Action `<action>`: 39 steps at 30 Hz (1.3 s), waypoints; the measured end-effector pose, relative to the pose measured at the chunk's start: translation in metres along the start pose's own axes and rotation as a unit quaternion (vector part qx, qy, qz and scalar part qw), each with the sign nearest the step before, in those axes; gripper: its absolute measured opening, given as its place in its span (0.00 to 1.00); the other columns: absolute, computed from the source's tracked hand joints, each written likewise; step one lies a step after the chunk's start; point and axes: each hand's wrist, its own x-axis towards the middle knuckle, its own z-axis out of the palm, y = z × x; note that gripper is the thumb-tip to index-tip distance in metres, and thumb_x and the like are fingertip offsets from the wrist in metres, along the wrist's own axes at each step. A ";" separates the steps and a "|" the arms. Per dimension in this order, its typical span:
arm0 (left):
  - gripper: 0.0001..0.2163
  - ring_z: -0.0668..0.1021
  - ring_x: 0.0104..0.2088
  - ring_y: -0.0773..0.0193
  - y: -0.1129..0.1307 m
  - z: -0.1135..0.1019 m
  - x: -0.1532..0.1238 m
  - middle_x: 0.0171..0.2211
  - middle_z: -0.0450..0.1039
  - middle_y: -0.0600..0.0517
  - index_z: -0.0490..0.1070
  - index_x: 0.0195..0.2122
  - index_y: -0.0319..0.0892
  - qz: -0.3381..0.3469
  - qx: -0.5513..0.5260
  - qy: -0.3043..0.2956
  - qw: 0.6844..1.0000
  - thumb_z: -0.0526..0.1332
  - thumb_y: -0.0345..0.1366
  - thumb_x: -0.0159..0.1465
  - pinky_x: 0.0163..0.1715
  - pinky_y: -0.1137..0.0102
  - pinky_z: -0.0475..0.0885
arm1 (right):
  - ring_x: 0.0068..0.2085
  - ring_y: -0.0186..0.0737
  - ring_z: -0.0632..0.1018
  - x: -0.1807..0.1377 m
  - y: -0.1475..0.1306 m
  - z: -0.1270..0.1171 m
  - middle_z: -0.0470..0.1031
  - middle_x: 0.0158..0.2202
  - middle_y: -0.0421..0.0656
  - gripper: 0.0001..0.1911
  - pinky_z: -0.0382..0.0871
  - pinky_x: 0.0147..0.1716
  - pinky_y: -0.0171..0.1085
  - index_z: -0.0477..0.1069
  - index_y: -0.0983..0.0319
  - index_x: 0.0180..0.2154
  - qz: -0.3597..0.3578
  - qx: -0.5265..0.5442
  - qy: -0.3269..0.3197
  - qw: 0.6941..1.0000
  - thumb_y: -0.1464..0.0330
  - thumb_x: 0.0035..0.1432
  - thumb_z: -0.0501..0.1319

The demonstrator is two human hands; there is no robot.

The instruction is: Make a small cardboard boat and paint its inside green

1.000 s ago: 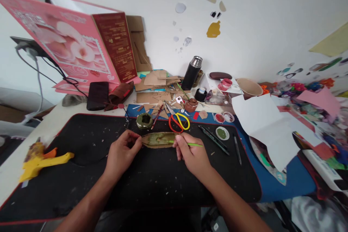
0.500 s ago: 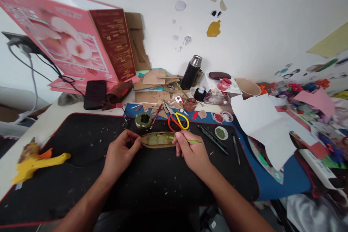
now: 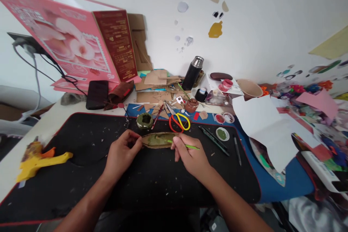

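A small boat-shaped cardboard piece (image 3: 156, 140) with green paint on its inside lies over the black mat. My left hand (image 3: 123, 152) pinches its pointed left tip between thumb and fingers. In my right hand (image 3: 191, 152) is a thin green-handled paintbrush (image 3: 193, 147), held like a pen. The brush's front end is over the painted inside, and my fingers hide the piece's right end. Just behind stands an open jar of green paint (image 3: 144, 120). Scissors (image 3: 179, 121) with red and yellow handles lie beyond the piece.
At left on the mat (image 3: 130, 195) is a yellow glue gun (image 3: 40, 163). Pens (image 3: 214, 139) and a green-stained lid (image 3: 222, 134) lie at right. Cardboard scraps (image 3: 153, 96), a black flask (image 3: 193, 72) and a brown paint jar (image 3: 191, 105) stand behind. White paper (image 3: 261, 123) covers the right side.
My right hand and the paintbrush have shifted slightly left along the cardboard piece. The whole view has moved a little; my left hand keeps its pinch.
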 end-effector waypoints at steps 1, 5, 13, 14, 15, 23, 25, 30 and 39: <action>0.13 0.82 0.25 0.59 0.000 0.000 0.000 0.25 0.81 0.54 0.73 0.32 0.48 -0.001 -0.002 -0.001 1.000 0.65 0.51 0.62 0.28 0.68 0.73 | 0.20 0.36 0.76 -0.001 0.000 -0.001 0.71 0.17 0.36 0.30 0.70 0.29 0.34 0.75 0.58 0.31 0.002 0.002 -0.008 1.000 0.46 0.79 0.53; 0.14 0.83 0.26 0.59 0.000 0.001 0.001 0.26 0.82 0.54 0.73 0.32 0.48 -0.008 -0.007 -0.003 1.000 0.65 0.52 0.62 0.28 0.68 0.74 | 0.19 0.35 0.74 -0.001 0.001 -0.003 0.70 0.17 0.35 0.30 0.69 0.27 0.34 0.75 0.58 0.32 0.020 0.030 -0.016 0.999 0.46 0.79 0.54; 0.14 0.82 0.26 0.59 0.002 0.000 0.001 0.25 0.81 0.54 0.74 0.32 0.48 -0.003 0.007 0.002 1.000 0.64 0.53 0.62 0.27 0.68 0.73 | 0.22 0.35 0.76 0.005 -0.004 0.008 0.72 0.18 0.36 0.30 0.73 0.35 0.35 0.75 0.58 0.31 -0.025 0.019 -0.032 0.999 0.47 0.80 0.53; 0.14 0.83 0.26 0.59 0.002 0.000 0.001 0.25 0.81 0.54 0.74 0.32 0.48 -0.004 0.006 0.000 1.000 0.64 0.53 0.62 0.28 0.68 0.73 | 0.22 0.35 0.76 0.004 -0.004 0.006 0.72 0.18 0.36 0.30 0.73 0.35 0.35 0.75 0.58 0.31 -0.017 0.019 -0.039 0.999 0.46 0.80 0.53; 0.14 0.83 0.26 0.58 0.001 0.000 0.000 0.25 0.82 0.54 0.74 0.32 0.48 -0.007 0.004 -0.002 1.000 0.64 0.53 0.62 0.28 0.68 0.73 | 0.21 0.36 0.76 0.003 -0.003 0.003 0.71 0.17 0.36 0.31 0.72 0.33 0.35 0.75 0.58 0.31 -0.004 0.021 -0.041 0.999 0.46 0.79 0.53; 0.14 0.84 0.27 0.57 -0.002 0.001 0.001 0.26 0.83 0.54 0.73 0.33 0.48 -0.012 -0.005 -0.009 1.000 0.65 0.53 0.63 0.29 0.68 0.74 | 0.20 0.37 0.74 -0.001 0.006 -0.029 0.72 0.19 0.36 0.28 0.67 0.24 0.34 0.75 0.58 0.33 0.034 0.006 0.035 0.999 0.44 0.77 0.56; 0.14 0.85 0.27 0.57 -0.003 0.001 0.001 0.26 0.83 0.53 0.72 0.33 0.48 -0.013 -0.003 -0.012 1.000 0.65 0.53 0.63 0.29 0.67 0.75 | 0.20 0.37 0.75 -0.003 0.007 -0.029 0.71 0.18 0.36 0.28 0.68 0.26 0.35 0.75 0.58 0.33 0.026 -0.001 0.022 0.999 0.45 0.78 0.55; 0.14 0.85 0.27 0.57 -0.003 0.001 0.002 0.25 0.82 0.53 0.73 0.32 0.48 -0.016 -0.001 -0.008 1.000 0.65 0.53 0.62 0.28 0.67 0.74 | 0.20 0.36 0.75 -0.003 0.006 -0.024 0.71 0.17 0.36 0.28 0.69 0.29 0.35 0.74 0.58 0.32 0.020 -0.002 -0.007 1.000 0.48 0.79 0.54; 0.14 0.85 0.27 0.57 -0.002 0.000 0.002 0.26 0.82 0.53 0.72 0.32 0.48 -0.021 -0.003 -0.012 1.000 0.65 0.53 0.62 0.29 0.68 0.74 | 0.20 0.36 0.76 -0.002 0.004 -0.026 0.71 0.18 0.35 0.26 0.71 0.30 0.35 0.74 0.57 0.32 0.003 -0.037 0.002 0.999 0.51 0.80 0.55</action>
